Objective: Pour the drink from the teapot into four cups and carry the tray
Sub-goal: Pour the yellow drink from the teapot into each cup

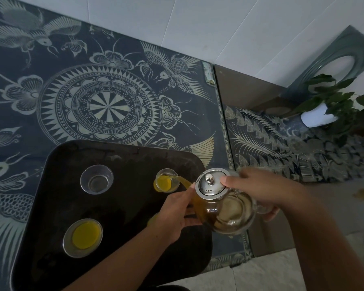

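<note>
A glass teapot [227, 208] with a steel lid is tilted to the left over a black tray [122, 158]. My right hand [259, 185] grips it, thumb on the lid. My left hand [177, 213] steadies the pot's front below the spout. Yellow drink streams into the far right cup [166, 180], which is partly full. The near left cup [83, 237] holds yellow drink. The far left cup [96, 179] is empty. A further cup [152, 219] is mostly hidden behind my left hand.
The tray lies on a dark table [93, 91] with pale floral patterns. A second patterned surface [292, 148] adjoins at the right, bearing a potted plant [328, 110]. A cardboard box [246, 89] stands behind it. Pale floor tiles show at the bottom right.
</note>
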Tool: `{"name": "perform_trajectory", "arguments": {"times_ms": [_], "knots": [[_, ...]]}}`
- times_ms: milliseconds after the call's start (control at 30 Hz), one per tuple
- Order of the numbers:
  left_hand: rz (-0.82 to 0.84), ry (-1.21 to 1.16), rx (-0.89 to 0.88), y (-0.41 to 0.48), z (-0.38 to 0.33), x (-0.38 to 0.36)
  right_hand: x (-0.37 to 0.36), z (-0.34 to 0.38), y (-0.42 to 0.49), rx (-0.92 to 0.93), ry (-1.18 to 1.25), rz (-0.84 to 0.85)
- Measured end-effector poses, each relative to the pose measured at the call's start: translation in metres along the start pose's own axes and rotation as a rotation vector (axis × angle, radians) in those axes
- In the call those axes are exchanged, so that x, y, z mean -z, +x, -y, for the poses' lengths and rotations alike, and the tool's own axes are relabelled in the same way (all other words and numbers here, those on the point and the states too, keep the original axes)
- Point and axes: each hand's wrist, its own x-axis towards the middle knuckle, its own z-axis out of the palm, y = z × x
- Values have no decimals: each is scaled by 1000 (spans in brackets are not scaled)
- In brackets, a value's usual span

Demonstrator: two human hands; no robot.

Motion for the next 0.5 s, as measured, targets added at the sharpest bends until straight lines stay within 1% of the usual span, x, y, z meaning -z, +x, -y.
{"name": "perform_trajectory", "arguments": {"times_ms": [167, 300, 500], "knots": [[-11, 24, 6, -4, -1, 2, -6, -7, 5, -17, 37, -6], [-30, 38, -9, -6, -2, 2, -7, -14, 10, 11, 45, -6], [-92, 50, -24, -9, -5, 4, -13, -21, 17, 34, 95, 39]]}}
